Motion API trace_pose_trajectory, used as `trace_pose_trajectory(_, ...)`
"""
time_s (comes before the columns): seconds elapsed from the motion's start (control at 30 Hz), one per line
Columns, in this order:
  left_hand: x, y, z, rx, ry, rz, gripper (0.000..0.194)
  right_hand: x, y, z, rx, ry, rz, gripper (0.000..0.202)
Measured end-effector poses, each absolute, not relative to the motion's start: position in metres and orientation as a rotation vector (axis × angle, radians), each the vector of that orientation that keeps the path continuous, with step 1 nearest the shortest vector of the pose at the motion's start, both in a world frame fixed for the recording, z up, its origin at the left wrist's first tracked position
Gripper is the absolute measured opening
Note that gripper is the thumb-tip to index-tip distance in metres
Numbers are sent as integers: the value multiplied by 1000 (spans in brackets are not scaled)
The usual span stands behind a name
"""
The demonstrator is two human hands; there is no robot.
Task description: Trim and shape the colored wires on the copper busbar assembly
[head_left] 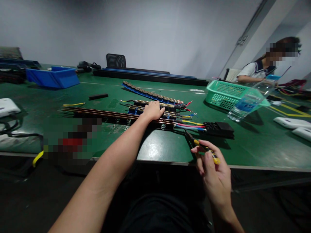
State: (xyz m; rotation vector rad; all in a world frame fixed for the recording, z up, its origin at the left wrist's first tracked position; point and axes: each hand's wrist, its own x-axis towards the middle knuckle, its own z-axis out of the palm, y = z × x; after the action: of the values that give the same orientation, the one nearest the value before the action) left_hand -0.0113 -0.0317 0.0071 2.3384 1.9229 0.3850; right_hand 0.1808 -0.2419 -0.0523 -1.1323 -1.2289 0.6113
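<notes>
Head view, left grip (153, 111), wired rails (109, 113) directly beneath

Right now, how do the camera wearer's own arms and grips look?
The left forearm, tapering to the wrist, and right forearm are bare, with no sleeve, cable or marking visible. The left grip and right grip are ungloved human hands; no watch or wristband shows.

The left hand (153, 111) hides part of the strip (170, 114) beneath it.

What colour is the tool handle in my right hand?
The tool handle is yellow and black, seen in the head view.
</notes>
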Motion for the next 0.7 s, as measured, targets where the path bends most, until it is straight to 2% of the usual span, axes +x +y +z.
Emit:
trace_pose_trajectory(0.13,-11,-32,7,2337,1928,387,48,181,-238,-52,-1193,-1655,239,20)
trace_pose_trajectory(0.23,-11,-31,7,2336,1931,382,49,176,-237,-50,-1076,-1871,152,21)
trace_pose_trajectory(0.5,-11,-29,6,2336,1922,383,49,178,-253,-49,-1133,-1469,316,25)
trace_pose_trajectory(0.63,-11,-31,6,2340,1924,384,49,183,-239,-45,-1074,-1328,478,28)
trace_pose_trajectory(0.7,-11,-32,7,2345,1929,384,49,185,-226,-44,-1087,-1342,435,28)
